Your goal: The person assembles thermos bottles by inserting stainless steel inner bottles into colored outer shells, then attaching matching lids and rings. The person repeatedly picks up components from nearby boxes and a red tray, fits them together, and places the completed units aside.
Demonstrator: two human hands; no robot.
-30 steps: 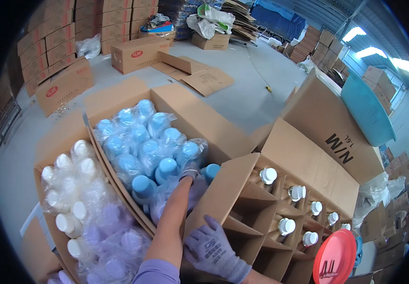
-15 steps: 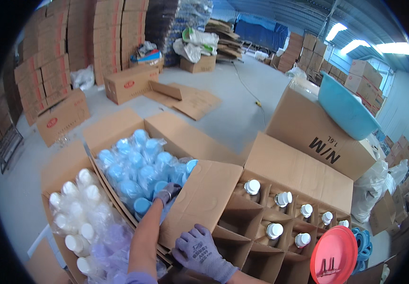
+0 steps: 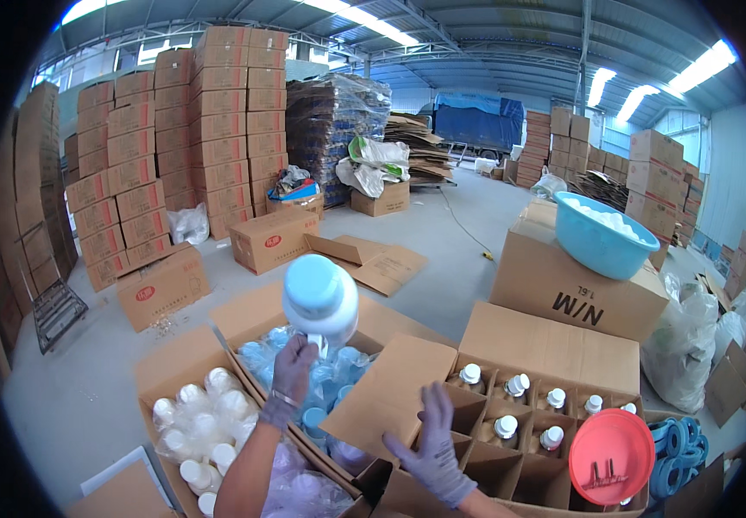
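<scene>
My left hand [image 3: 293, 373], in a purple-grey glove, grips a white jug [image 3: 338, 321] with a light blue lid by its handle. The jug is tilted, lid toward me, above an open carton [image 3: 248, 312] of plastic-wrapped, blue-lidded containers [image 3: 313, 420]. My right hand [image 3: 437, 457], gloved alike, is open with fingers spread over the near left side of a divided carton [image 3: 554, 345], beside a cardboard flap [image 3: 394, 380]. Whether it touches the cardboard I cannot tell. Several white-capped bottles [image 3: 505, 426] stand in that carton's compartments; nearer ones hold none that I can see.
At left, another carton [image 3: 166, 354] holds wrapped, white-capped containers. A red plastic basin [image 3: 612, 440] with small metal pieces rests on the divided carton's right side, near blue rings [image 3: 679, 449]. Behind, a blue basin [image 3: 601, 246] of white items sits on a large box [image 3: 528, 272].
My left hand has lifted the jug up out of the blue-lidded group. My right hand has come off the flap, moved right and spread its fingers. The view has tilted upward.
</scene>
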